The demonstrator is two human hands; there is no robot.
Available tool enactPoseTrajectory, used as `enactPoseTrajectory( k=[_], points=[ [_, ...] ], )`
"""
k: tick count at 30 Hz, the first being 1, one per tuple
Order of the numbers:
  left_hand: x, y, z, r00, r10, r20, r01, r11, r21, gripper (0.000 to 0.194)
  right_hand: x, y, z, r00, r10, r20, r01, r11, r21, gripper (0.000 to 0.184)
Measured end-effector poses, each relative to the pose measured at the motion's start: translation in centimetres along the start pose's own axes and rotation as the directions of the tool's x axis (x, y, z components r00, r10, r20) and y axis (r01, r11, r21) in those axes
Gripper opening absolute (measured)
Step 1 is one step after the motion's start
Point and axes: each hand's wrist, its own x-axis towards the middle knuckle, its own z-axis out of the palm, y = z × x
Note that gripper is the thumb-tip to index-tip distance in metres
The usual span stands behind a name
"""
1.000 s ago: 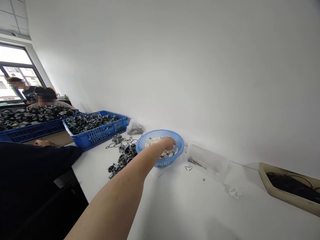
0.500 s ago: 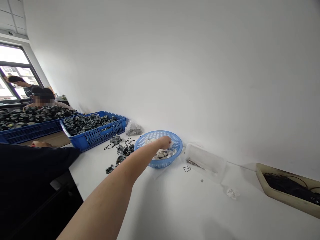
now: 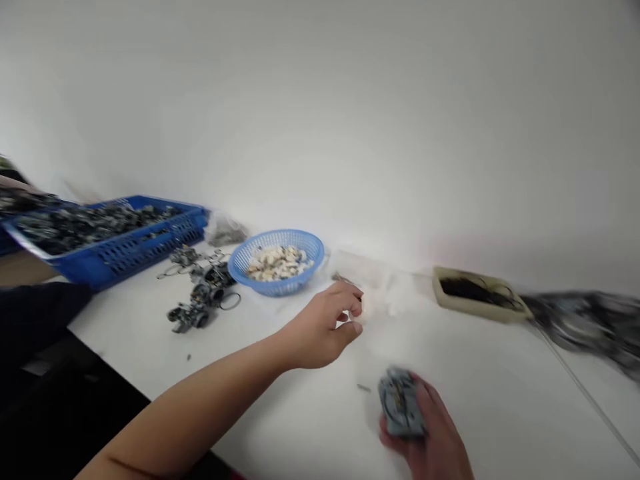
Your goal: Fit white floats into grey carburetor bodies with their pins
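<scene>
My left hand (image 3: 325,327) hangs over the white table (image 3: 280,380), just right of a blue plastic basket (image 3: 240,260), with its fingers curled around a small white piece (image 3: 356,315) that is blurred and hard to make out. The basket holds a heap of small white and tan pieces (image 3: 278,263). Low at the right, my right hand (image 3: 425,433) grips a grey metal carburetor body (image 3: 401,403), which motion blur softens. Several assembled carburetors (image 3: 200,300) lie on the table left of the basket.
A blue crate (image 3: 130,250) full of dark metal parts stands at the back left, beside a plastic bag (image 3: 225,230). A translucent box (image 3: 380,283) and a beige tray (image 3: 480,297) sit along the wall. A blurred heap of metal parts (image 3: 585,323) lies far right.
My view has swung to the right. My left hand has left the basket and moved toward me, and my right hand has come into view holding the grey part.
</scene>
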Motion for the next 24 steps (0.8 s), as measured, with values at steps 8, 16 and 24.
enactPoseTrajectory(
  k=[8,16,24],
  points=[
    [-2.7,-0.1,7.3,0.998,-0.001,-0.063,-0.002,0.999,-0.050,0.030,-0.2,-1.6,0.4,0.999,0.030,0.033,-0.029,0.999,-0.031,0.041],
    [-3.7,-1.0,10.0,0.988,0.150,-0.037,-0.147,0.986,0.075,0.057,-0.1,-1.5,0.1,0.999,0.018,0.051,-0.020,0.999,0.048,0.034],
    [-3.7,-1.0,10.8,0.998,0.035,-0.058,-0.026,0.989,0.148,0.041,0.0,-1.3,-0.1,0.993,0.004,0.118,-0.014,0.996,0.085,0.029]
  ],
)
